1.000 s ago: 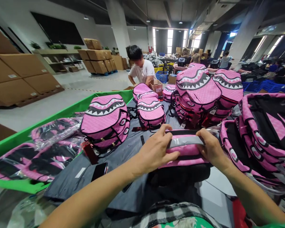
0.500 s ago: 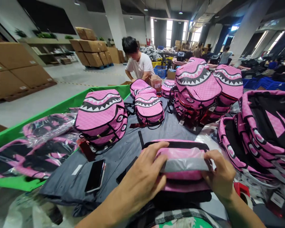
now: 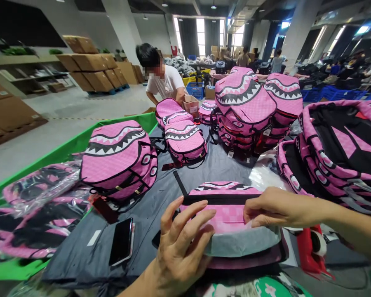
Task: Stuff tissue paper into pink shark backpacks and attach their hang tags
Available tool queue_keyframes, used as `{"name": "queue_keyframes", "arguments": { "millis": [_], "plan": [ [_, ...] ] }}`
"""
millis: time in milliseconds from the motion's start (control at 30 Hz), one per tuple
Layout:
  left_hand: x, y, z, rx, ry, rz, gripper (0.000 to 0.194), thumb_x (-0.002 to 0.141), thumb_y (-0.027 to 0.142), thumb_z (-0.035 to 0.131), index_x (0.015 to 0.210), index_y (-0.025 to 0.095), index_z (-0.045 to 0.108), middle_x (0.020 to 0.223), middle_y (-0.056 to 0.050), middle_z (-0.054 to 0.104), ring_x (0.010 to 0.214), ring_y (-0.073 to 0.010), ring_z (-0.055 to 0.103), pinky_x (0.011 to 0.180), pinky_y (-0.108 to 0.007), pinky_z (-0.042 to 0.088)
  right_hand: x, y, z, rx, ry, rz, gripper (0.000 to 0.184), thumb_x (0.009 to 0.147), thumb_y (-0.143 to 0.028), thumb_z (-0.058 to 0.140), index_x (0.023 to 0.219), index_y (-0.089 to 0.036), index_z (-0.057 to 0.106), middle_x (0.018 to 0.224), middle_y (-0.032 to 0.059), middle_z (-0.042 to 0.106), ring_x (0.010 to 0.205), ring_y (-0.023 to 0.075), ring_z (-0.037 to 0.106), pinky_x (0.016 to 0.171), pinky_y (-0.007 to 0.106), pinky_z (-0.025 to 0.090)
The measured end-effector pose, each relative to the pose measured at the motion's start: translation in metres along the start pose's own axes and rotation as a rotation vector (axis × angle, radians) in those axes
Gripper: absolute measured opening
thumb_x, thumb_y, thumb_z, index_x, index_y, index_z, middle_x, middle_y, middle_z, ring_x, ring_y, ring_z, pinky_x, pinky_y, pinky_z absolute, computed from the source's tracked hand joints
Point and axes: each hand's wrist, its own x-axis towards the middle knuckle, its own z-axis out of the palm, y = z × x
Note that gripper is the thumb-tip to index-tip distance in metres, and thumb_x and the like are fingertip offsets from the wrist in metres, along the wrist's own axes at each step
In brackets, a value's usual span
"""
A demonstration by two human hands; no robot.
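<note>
A pink checked backpack [image 3: 225,187] with a shark-tooth band and black trim lies in front of me at the table's near edge. Clear plastic film with a grey strip [image 3: 244,245] lies across its near side. My left hand [image 3: 185,243] rests at the left of this backpack, fingers spread, the tips over the pink panel and near the strip. My right hand [image 3: 272,208] reaches in from the right with curled fingers pressed together at the panel, where the film begins; what they pinch is hidden. A black strap [image 3: 181,183] sticks out at the back left.
More pink backpacks [image 3: 119,154] stand on the grey-covered table [image 3: 160,210], with a stack [image 3: 336,136] at the right. A phone [image 3: 121,241] lies left, a red tape dispenser [image 3: 312,251] right. Bagged backpacks [image 3: 40,222] lie in a green-edged bin. A person [image 3: 167,78] works across the table.
My right hand has left the grey strip and moved up onto the backpack's panel. The strip now lies lower, nearer me. My left hand has loosened and spread its fingers. The view has shifted right.
</note>
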Motion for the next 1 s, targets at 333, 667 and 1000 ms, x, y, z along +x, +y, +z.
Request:
{"name": "queue_keyframes", "arguments": {
  "millis": [333,667,1000],
  "plan": [
    [0.036,-0.028,0.0,-0.521,-0.294,-0.179,0.029,0.095,0.015,0.059,0.067,0.019,0.061,0.098,-0.004,0.074,0.111,-0.02,0.063,0.102,-0.039,0.046,0.004,0.005,0.015,-0.363,0.314,-0.3,0.029,0.107,-0.031,0.037,0.095,-0.017,0.06,0.097,0.0075,0.066,0.082,0.0141,0.056,0.073,0.027,0.043],
    [0.061,-0.027,-0.002,-0.539,-0.864,-0.414,0.026,0.1,0.044,0.052,0.11,0.021,0.059,0.097,-0.002,0.062,0.086,-0.016,0.054,0.077,-0.028,0.046,0.006,0.035,0.03,-0.394,0.525,-0.425,0.043,0.106,-0.052,0.035,0.092,-0.018,0.057,0.068,-0.0021,0.055,0.061,0.0116,0.046,0.059,0.025,0.033],
    [0.041,-0.048,0.023,-0.929,-0.695,-0.365,0.027,0.1,0.036,0.056,0.082,0.017,0.057,0.073,0.0,0.051,0.063,-0.0094,0.045,0.056,-0.02,0.039,0.02,0.041,0.016,0.084,0.268,-0.482,0.052,0.1,-0.062,0.043,0.08,-0.016,0.059,0.07,0.0022,0.059,0.064,0.0101,0.051,0.062,0.021,0.04]
  ]
}}
